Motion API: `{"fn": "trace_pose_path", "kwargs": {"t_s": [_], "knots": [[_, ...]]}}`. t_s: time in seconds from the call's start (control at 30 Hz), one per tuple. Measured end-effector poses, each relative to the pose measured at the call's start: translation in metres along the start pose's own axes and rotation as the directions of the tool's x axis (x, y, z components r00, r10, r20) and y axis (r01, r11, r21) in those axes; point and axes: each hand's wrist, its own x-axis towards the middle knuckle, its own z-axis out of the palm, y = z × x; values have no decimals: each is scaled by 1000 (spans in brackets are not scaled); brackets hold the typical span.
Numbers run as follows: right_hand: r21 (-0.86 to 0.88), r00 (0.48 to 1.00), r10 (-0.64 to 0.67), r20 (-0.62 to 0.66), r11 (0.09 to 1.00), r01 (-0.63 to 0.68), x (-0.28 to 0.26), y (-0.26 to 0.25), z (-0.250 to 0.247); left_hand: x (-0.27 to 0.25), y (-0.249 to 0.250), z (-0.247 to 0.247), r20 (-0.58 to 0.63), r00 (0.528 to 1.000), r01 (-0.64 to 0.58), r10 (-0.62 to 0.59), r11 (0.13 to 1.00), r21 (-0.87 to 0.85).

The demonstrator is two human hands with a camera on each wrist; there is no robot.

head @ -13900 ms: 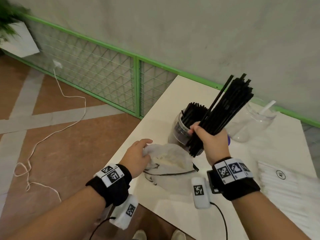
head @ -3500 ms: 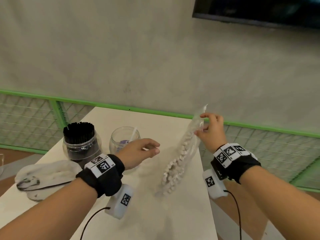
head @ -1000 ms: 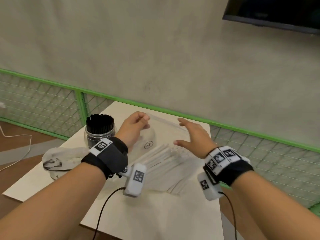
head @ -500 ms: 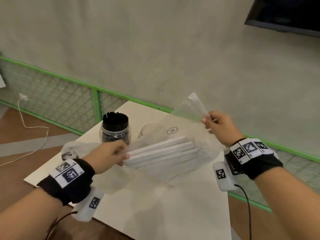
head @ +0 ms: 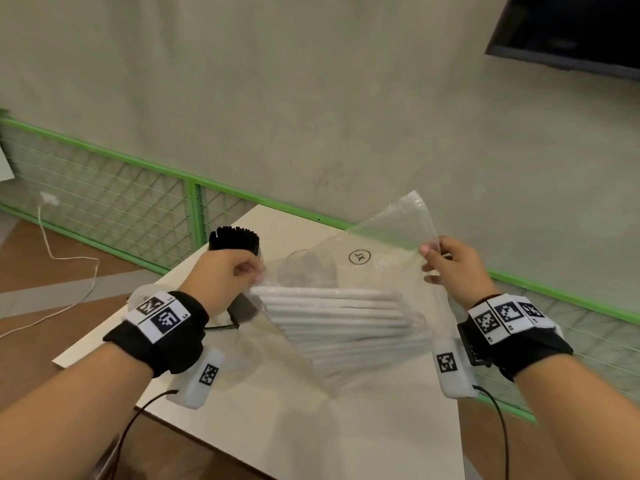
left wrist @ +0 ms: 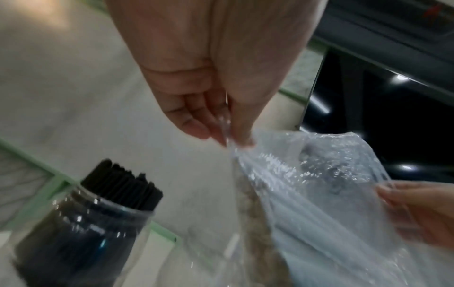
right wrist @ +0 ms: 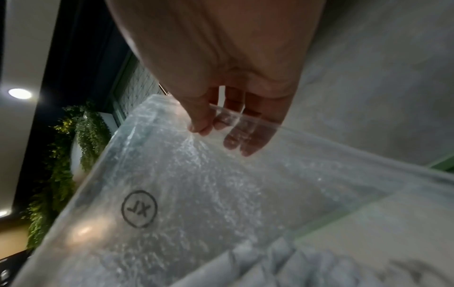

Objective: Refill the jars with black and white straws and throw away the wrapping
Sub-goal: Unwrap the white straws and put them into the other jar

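A clear plastic bag (head: 374,271) marked XL hangs above the table between my hands, with a bundle of white straws (head: 339,320) lying crosswise in its bottom. My left hand (head: 228,271) pinches the bag's left edge (left wrist: 230,141) between thumb and fingers. My right hand (head: 450,268) pinches its right upper edge (right wrist: 216,120). Behind the left hand stands a jar packed with black straws (head: 234,240), (left wrist: 81,229). A second clear jar (head: 306,271) shows through the bag; what it holds is hard to tell.
The white table (head: 311,427) ends close on the right and front. An emptied crumpled wrapper (head: 138,296) lies at its left, mostly behind my left wrist. A green mesh fence (head: 114,202) runs behind, and a white cable (head: 62,258) trails over the floor.
The bag of white straws has come up from the table into both hands. My left hand has shifted from the straw bundle's end up to the bag's left edge, and the straws now lie level.
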Motion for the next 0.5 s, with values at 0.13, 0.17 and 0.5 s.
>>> {"fn": "trace_pose_path", "kwargs": {"t_s": [0.13, 0.17, 0.5], "knots": [[-217, 995, -103, 9, 971, 103, -2, 2, -7, 4, 0, -7, -41, 999, -4, 3, 1000, -30], [-252, 993, -120, 19, 960, 121, -3, 3, -7, 5, -1, -7, -20, 1000, -4, 4, 1000, -9], [-316, 970, -216, -114, 933, 170, -9, 10, 8, 14, 12, -15, -263, 964, -64, 40, 995, -80]]}}
